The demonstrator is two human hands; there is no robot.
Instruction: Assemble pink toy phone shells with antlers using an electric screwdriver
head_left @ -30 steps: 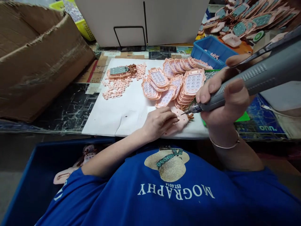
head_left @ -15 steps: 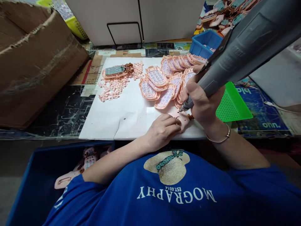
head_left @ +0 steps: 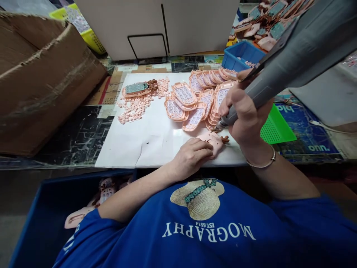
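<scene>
My right hand (head_left: 248, 111) is wrapped round a grey power screwdriver (head_left: 290, 63), its body slanting up to the right. The bit points down at the upper edge of a pink plastic casing (head_left: 214, 141); whether it touches cannot be made out. Brown antler-like parts (head_left: 224, 139) stick out at the casing's right. My left hand (head_left: 192, 154) holds the casing down on the white board (head_left: 161, 147), fingers curled over its left side. Just beyond lie several pink shells with lilac keypads (head_left: 184, 95), overlapping in a heap.
Small pink pieces (head_left: 134, 109) lie scattered at the board's left beside a casing with a green circuit board (head_left: 136, 88). A cardboard box (head_left: 47, 82) stands left. Right are a green basket (head_left: 279, 128) and a blue bin (head_left: 241, 56). A dark blue crate (head_left: 36, 219) sits below the table edge.
The screwdriver and my right hand have shifted slightly right, showing more of the casing and its brown parts. My left hand stays on the casing. The camera view has tilted a little.
</scene>
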